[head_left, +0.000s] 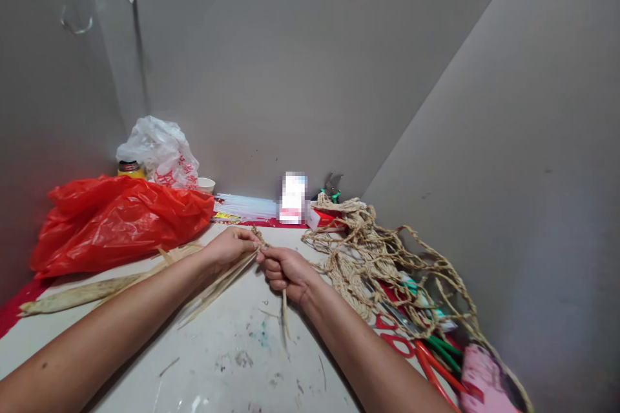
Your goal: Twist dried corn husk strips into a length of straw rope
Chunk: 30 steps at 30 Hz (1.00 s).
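Observation:
Both my hands meet over the middle of a paint-stained white table. My left hand is closed in a pinch on pale straw strips that trail down and left under my forearm. My right hand is closed around the same straw, with one strip hanging below the fist. A short twisted bit of cord rises between the two hands. A dried husk lies along the table to the left.
A red plastic bag and a white bag sit at the back left. A pile of braided straw rope spreads at the right, over red-handled scissors and green tools. Grey walls close in behind and right.

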{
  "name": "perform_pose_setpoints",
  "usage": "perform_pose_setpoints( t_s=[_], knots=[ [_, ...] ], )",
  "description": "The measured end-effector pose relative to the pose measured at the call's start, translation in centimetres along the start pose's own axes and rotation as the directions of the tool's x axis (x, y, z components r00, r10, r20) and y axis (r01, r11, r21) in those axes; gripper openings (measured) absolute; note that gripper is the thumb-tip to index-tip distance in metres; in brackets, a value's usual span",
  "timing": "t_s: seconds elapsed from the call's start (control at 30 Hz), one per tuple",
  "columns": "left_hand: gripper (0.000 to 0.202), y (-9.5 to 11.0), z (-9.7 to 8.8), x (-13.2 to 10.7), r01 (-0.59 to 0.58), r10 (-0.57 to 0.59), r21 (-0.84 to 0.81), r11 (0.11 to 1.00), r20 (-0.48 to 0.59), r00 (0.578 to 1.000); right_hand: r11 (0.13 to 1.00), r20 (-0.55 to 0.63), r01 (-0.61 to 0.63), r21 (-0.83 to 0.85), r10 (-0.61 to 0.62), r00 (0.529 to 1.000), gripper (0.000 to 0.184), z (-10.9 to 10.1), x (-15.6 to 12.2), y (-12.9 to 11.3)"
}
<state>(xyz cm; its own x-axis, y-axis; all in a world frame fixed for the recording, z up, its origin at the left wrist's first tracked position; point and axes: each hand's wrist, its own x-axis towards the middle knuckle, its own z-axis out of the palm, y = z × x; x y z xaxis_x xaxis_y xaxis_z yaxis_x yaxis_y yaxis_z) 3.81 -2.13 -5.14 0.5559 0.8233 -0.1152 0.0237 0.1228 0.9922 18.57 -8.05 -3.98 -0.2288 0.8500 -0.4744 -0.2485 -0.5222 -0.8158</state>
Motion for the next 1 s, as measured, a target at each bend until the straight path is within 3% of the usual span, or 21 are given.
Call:
perform_pose_setpoints(
  t_s=[0.17,0.33,0.43,0.57,0.67,0.77,0.9,1.0],
  knots=[
    [0.012,0.5,0.2,-0.1,-0.016,0.033,0.241,0.970,-0.068,0.997,1.000,-0.100,0.013,-0.003,-0.013,0.995,0.015,0.6,0.1,0.5],
    [0.010,1.6,0.8,-0.8,0.013,-0.009,0.268,0.963,-0.018,1.000,0.999,-0.158,0.046,-0.001,-0.046,0.986,0.012,1.0,0.1,0.8],
    [0.011,2.0,1.2,-1.2,0.078,-0.065,0.330,0.941,-0.051,0.997,0.998,-0.153,0.053,0.021,-0.049,0.987,0.011,1.1,0.0,0.7],
    [0.011,1.4,2.0,-1.7,-0.049,0.121,0.491,0.870,-0.117,0.986,0.996,-0.110,0.037,0.077,-0.029,0.994,0.019,1.0,-0.1,0.7],
    [0.012,0.9,2.9,-2.3,-0.130,0.246,0.614,0.779,-0.109,0.963,0.993,-0.104,0.049,0.105,-0.038,0.994,0.019,0.8,0.0,0.8],
    [0.015,1.1,3.4,-3.0,-0.134,0.243,0.676,0.725,-0.068,0.968,0.992,-0.113,0.047,0.118,-0.034,0.993,0.020,0.6,0.1,0.9],
    [0.018,2.0,2.8,-2.8,-0.119,0.135,0.654,0.747,0.025,0.991,0.991,-0.060,0.001,0.133,0.007,0.998,0.022,-0.3,0.1,0.5],
    [0.016,2.1,1.7,-1.8,-0.128,0.247,0.595,0.794,-0.122,0.961,0.990,0.013,-0.041,0.132,0.039,0.999,0.016,-1.0,0.0,0.0]
  ],
)
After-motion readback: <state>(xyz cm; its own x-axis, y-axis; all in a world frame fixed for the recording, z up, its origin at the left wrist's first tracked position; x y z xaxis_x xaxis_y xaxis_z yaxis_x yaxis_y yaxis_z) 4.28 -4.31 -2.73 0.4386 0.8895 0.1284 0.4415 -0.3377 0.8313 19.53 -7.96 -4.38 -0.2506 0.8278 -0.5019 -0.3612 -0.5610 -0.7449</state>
